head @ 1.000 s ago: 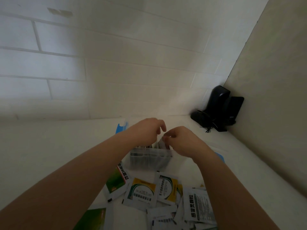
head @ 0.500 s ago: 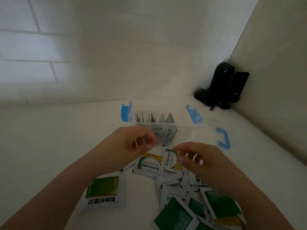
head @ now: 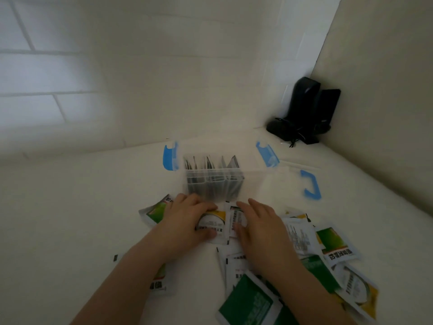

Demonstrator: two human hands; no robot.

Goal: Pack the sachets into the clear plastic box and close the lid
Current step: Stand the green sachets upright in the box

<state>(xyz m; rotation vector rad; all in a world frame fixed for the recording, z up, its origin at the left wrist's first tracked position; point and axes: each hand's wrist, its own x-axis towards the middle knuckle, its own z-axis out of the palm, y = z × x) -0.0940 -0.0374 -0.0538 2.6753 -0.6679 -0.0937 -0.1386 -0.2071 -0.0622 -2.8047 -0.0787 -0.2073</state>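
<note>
The clear plastic box point(head: 213, 184) stands open on the white table, with several dark sachets upright inside. Blue latches point(head: 169, 158) hang at its ends. Its clear lid point(head: 284, 181), with a blue latch point(head: 310, 186), lies flat to the right of the box. Just in front of the box, my left hand point(head: 185, 222) grips a yellow-and-white sachet point(head: 214, 221) between fingers and thumb. My right hand point(head: 261, 227) holds a white sachet point(head: 235, 218) beside it. Loose sachets point(head: 328, 266) lie scattered under and to the right of my arms.
A black device point(head: 304, 109) with a cable stands in the far right corner where the walls meet. A green sachet point(head: 157, 212) lies left of my left hand, and another green one point(head: 248, 303) near the front edge. White tiled wall runs behind the box.
Both hands have drawn back from the top of the box and come down onto the sachets in front of it. The view has tilted down, showing more of the pile.
</note>
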